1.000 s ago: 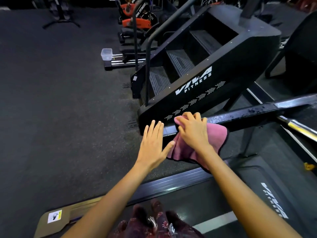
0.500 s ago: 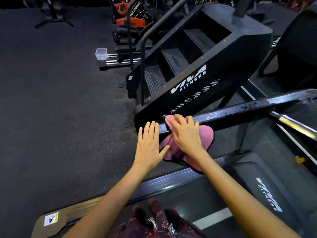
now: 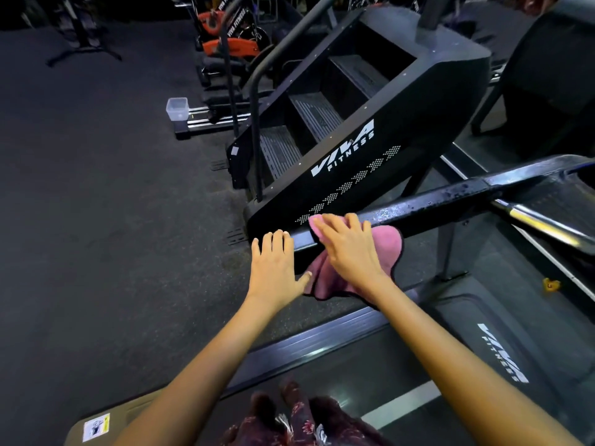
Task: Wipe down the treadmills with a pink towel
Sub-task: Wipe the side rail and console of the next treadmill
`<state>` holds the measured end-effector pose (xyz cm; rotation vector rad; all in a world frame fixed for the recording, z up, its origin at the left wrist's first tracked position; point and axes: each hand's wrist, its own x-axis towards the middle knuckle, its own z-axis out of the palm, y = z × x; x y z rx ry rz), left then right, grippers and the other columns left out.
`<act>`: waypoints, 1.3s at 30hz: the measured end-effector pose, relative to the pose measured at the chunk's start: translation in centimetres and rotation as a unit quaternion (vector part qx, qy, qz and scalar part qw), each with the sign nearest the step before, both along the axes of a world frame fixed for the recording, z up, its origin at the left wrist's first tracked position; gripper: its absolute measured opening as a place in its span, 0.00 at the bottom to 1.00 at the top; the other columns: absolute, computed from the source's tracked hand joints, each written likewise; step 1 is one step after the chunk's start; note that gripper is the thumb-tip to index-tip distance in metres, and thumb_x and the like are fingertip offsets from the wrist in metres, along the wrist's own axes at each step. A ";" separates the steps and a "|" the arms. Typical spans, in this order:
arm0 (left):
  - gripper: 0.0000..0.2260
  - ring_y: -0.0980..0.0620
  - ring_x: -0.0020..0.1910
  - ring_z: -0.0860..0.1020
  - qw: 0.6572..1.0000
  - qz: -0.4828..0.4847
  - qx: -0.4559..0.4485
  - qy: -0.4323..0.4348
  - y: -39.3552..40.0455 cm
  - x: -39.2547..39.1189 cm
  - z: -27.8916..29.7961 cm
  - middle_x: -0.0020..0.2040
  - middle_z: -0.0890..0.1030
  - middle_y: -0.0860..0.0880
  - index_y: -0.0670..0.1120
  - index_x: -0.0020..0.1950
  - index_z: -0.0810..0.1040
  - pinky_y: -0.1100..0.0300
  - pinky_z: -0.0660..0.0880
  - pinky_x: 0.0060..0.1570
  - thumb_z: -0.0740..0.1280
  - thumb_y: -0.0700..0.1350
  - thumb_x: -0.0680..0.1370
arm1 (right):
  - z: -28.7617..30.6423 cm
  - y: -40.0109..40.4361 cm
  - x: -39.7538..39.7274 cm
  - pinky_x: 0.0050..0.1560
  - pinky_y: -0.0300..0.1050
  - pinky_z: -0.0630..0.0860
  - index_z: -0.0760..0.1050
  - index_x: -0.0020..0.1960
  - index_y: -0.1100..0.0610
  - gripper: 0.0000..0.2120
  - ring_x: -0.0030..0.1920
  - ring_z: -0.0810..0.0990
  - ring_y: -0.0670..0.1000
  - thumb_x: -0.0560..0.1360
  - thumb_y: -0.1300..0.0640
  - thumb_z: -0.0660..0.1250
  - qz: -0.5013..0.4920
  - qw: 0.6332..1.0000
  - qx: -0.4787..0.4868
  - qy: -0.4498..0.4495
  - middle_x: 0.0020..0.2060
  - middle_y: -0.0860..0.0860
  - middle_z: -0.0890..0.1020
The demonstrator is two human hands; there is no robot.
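Pink towel [image 3: 384,244] pressed on handrail [image 3: 428,209] under right hand [image 3: 351,252]'s flat fingers; left hand [image 3: 273,268] spread.

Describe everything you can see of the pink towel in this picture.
The pink towel is a soft, fleecy-looking cloth with a dark stitched edge. It is draped over the near end of the treadmill's black handrail, its lower part hanging crumpled below the rail. The right hand lies flat on it, pressing it to the rail. The left hand is beside it, thumb at its lower folds.
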<state>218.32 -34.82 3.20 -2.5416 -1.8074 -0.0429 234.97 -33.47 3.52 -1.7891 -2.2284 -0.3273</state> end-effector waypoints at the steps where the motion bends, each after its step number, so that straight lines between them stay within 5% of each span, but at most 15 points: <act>1: 0.33 0.43 0.66 0.63 1.000 -0.005 0.009 -0.002 0.3 0.1 0.3 0.68 0.65 0.43 0.41 0.69 0.61 0.46 0.55 0.70 0.59 0.63 0.75 | -0.2 -0.7 0.8 0.39 0.47 0.68 0.76 0.61 0.51 0.17 0.46 0.72 0.56 0.75 0.54 0.57 0.022 1.000 -0.005 -0.002 0.56 0.48 0.79; 4: 0.27 0.44 0.60 0.67 0.998 -0.045 0.027 -0.026 2.2 0.0 0.8 0.62 0.68 0.44 0.41 0.64 0.65 0.49 0.58 0.68 0.58 0.62 0.76 | -0.1 -1.3 3.9 0.39 0.47 0.67 0.75 0.63 0.51 0.21 0.47 0.72 0.56 0.76 0.52 0.52 0.031 0.999 -0.024 0.003 0.59 0.48 0.78; 10: 0.40 0.50 0.74 0.58 0.973 -0.229 -0.030 -0.011 5.5 -0.8 0.7 0.77 0.54 0.47 0.44 0.77 0.53 0.50 0.51 0.72 0.40 0.67 0.72 | 1.5 1.8 2.9 0.51 0.52 0.65 0.71 0.64 0.49 0.15 0.56 0.68 0.57 0.81 0.53 0.53 -0.117 0.990 -0.081 -0.012 0.61 0.47 0.73; 14: 0.40 0.50 0.72 0.64 0.970 -0.240 -0.013 -0.035 5.1 -0.8 -0.3 0.75 0.62 0.47 0.43 0.76 0.57 0.52 0.60 0.69 0.45 0.69 0.73 | 0.1 -0.3 1.9 0.40 0.50 0.68 0.75 0.60 0.52 0.14 0.46 0.74 0.60 0.75 0.56 0.61 -0.058 0.998 -0.027 0.010 0.56 0.51 0.78; 17: 0.41 0.49 0.73 0.62 0.968 -0.245 -0.007 -0.051 5.2 -0.9 -0.5 0.75 0.62 0.47 0.43 0.76 0.58 0.53 0.59 0.70 0.47 0.70 0.72 | -0.6 -1.2 4.1 0.33 0.48 0.69 0.77 0.58 0.54 0.16 0.41 0.76 0.60 0.74 0.55 0.57 -0.032 0.999 0.015 0.024 0.54 0.52 0.80; 22: 0.45 0.53 0.76 0.46 0.960 -0.273 -0.054 -0.016 5.8 -1.1 0.1 0.78 0.50 0.50 0.44 0.77 0.48 0.54 0.46 0.73 0.46 0.73 0.70 | 0.5 1.1 3.9 0.45 0.51 0.65 0.74 0.61 0.51 0.13 0.50 0.72 0.60 0.79 0.55 0.56 -0.171 0.984 -0.026 0.031 0.57 0.51 0.76; 27: 0.48 0.51 0.76 0.47 0.947 -0.314 -0.072 -0.010 7.2 -0.8 0.6 0.77 0.55 0.46 0.40 0.76 0.54 0.55 0.45 0.73 0.46 0.74 0.68 | 0.1 0.9 1.3 0.45 0.52 0.65 0.74 0.58 0.52 0.12 0.49 0.72 0.59 0.76 0.57 0.59 -0.176 0.984 -0.014 0.037 0.54 0.52 0.76; 30: 0.52 0.50 0.76 0.48 0.939 -0.341 -0.049 -0.003 7.6 -0.8 0.0 0.77 0.55 0.44 0.39 0.76 0.53 0.53 0.46 0.75 0.42 0.77 0.66 | -1.7 -1.3 2.0 0.39 0.50 0.69 0.75 0.62 0.52 0.18 0.45 0.75 0.60 0.73 0.54 0.57 -0.094 0.991 0.013 0.095 0.56 0.53 0.77; 34: 0.50 0.54 0.76 0.44 0.931 -0.361 -0.046 -0.021 7.7 -0.9 0.0 0.78 0.51 0.48 0.43 0.77 0.50 0.56 0.41 0.73 0.41 0.77 0.67 | -2.1 -1.5 3.7 0.46 0.53 0.70 0.76 0.62 0.49 0.17 0.51 0.73 0.60 0.75 0.54 0.60 -0.101 0.969 0.021 0.224 0.58 0.59 0.73; 39: 0.51 0.56 0.76 0.43 0.932 -0.355 -0.063 -0.034 7.5 -0.9 0.1 0.78 0.48 0.50 0.44 0.77 0.49 0.58 0.40 0.72 0.37 0.77 0.65 | -3.3 -0.8 -0.4 0.53 0.51 0.71 0.76 0.63 0.54 0.18 0.54 0.72 0.55 0.73 0.61 0.66 -0.237 0.876 0.107 0.407 0.56 0.57 0.71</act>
